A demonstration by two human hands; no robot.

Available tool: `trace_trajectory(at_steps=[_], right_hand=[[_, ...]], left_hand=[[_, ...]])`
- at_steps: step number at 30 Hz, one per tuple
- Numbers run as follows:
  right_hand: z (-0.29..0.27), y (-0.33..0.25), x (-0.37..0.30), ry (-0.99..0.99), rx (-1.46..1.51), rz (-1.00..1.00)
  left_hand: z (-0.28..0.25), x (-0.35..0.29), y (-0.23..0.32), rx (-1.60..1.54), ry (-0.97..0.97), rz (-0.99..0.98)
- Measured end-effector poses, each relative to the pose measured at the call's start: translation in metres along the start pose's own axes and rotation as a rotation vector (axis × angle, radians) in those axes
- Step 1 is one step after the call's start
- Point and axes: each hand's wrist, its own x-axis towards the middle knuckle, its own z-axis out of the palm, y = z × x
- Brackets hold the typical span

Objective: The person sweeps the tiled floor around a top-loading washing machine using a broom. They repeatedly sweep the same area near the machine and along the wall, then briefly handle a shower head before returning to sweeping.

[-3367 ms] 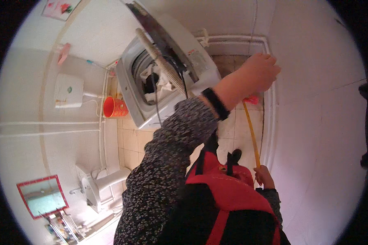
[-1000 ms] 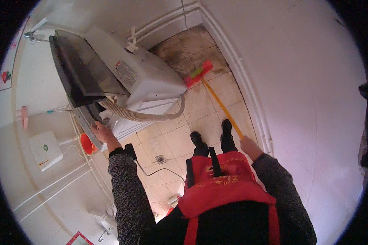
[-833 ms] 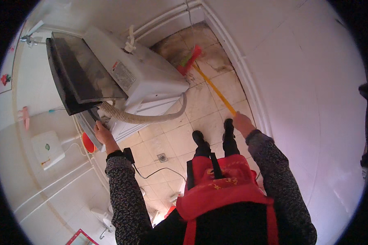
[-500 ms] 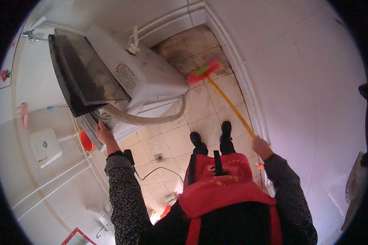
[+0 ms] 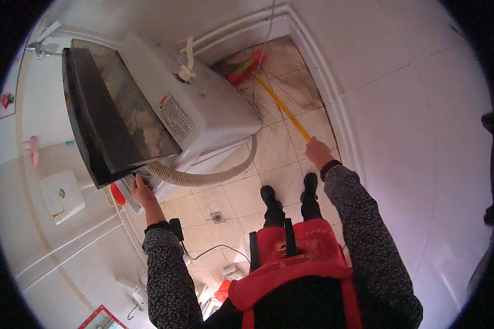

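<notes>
My right hand (image 5: 319, 153) is closed round the yellow handle of a broom (image 5: 284, 107). The broom's red and green head rests on the dirt-stained floor tiles in the far corner, beside a washing machine (image 5: 217, 104). That machine is grey-white with a dark lid (image 5: 101, 109) and leans to the left, clear of its usual upright stance. My left hand (image 5: 142, 193) grips the machine's edge near the lid's lower corner; its fingertips are partly hidden. Right by that hand, a ribbed drain hose (image 5: 203, 178) curves along the machine's side.
A floor drain (image 5: 217, 217) lies in the tiles near my shoes (image 5: 309, 186). Behind the machine's edge shows an orange-red bucket (image 5: 117, 194). A dark cable (image 5: 217, 246) trails across the floor. White pipes run along the wall base, and a white cistern (image 5: 63, 196) hangs at the left.
My right hand has pushed farther forward and left, and the broom head has slid deeper into the far corner beside the machine. My left hand keeps its place on the machine's edge.
</notes>
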Motion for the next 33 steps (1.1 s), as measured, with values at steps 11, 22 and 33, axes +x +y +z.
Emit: trace_trajectory(at_steps=[11,22,33], right_hand=[[-0.076,0.142,-0.189,-0.383,-0.395,-0.152],[-0.063,0.117,-0.155,-0.258,-0.161,0.064],[-0.108,0.151,-0.171,-0.154,-0.418,0.015]], left_hand=[[0.0,-0.006,0.014,0.253,0.037,0.087],[0.003,-0.004,0.015,0.225,0.066,-0.026],[-0.002,0.005,0.008,0.383,-0.008,0.046]])
